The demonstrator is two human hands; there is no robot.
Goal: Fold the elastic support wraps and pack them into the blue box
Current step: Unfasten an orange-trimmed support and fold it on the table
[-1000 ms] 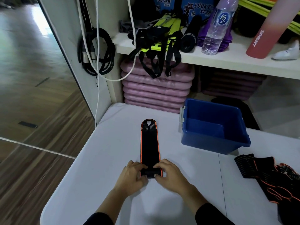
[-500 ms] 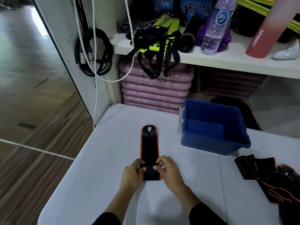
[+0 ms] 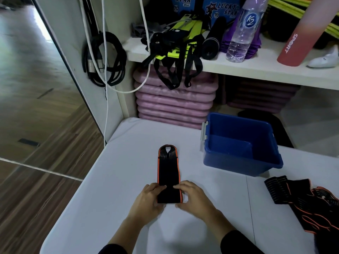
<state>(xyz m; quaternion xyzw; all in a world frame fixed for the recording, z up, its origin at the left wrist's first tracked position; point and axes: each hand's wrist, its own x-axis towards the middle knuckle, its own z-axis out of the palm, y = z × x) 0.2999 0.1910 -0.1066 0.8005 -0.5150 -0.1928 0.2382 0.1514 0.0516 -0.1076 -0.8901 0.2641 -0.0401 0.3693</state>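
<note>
Left hand holds the near end of the wrap, fingers curled over the folded layer and thumb at the near edge. The wrap lies flat along the middle of the white table, its rounded end pointing away. A second ago the near end was only a narrow roll. The doubled section is now deeper, and the flat length beyond it is shorter. Right hand pinches the same fold from the other side, fingers on top and thumb at the near edge. Blue box stands unmoved to the right, apart from the wrap. Pile of wraps lies unchanged at the right edge.
</note>
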